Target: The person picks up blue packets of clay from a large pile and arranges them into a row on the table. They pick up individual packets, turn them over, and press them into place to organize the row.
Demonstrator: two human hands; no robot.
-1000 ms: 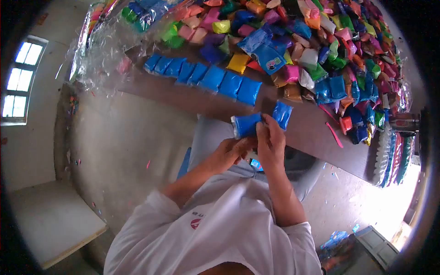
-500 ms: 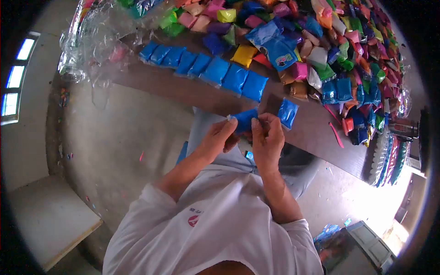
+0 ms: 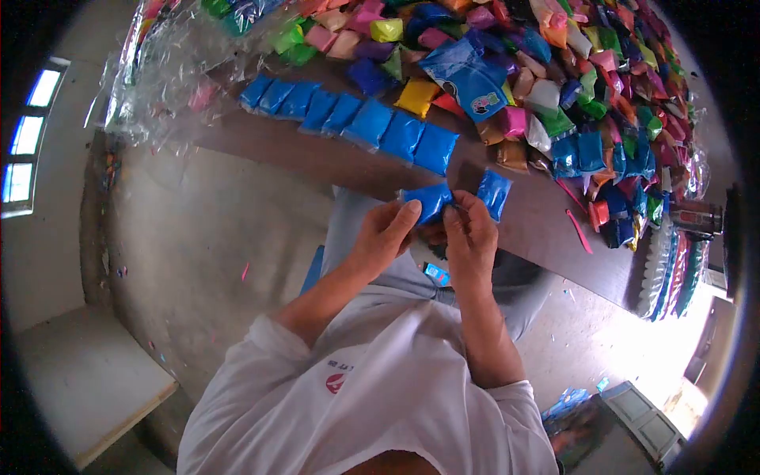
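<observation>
Between both hands, over the table's near edge, is a blue packet. My left hand grips its left end, thumb on top. My right hand pinches its right end between thumb and fingers. Just right of my right hand, a single blue packet lies on the brown table. Beyond my hands, several blue packets lie side by side in a slanting row. A yellow packet lies behind the row's right part.
A large heap of coloured packets covers the table's far side. Clear plastic wrap hangs over its left end. Pink sticks lie at the right, near stacked plastic strips. A white board stands at lower left.
The held packet has tilted and now shows more of its face. Both hands have shifted slightly, the right one a little to the right. The row looks unchanged.
</observation>
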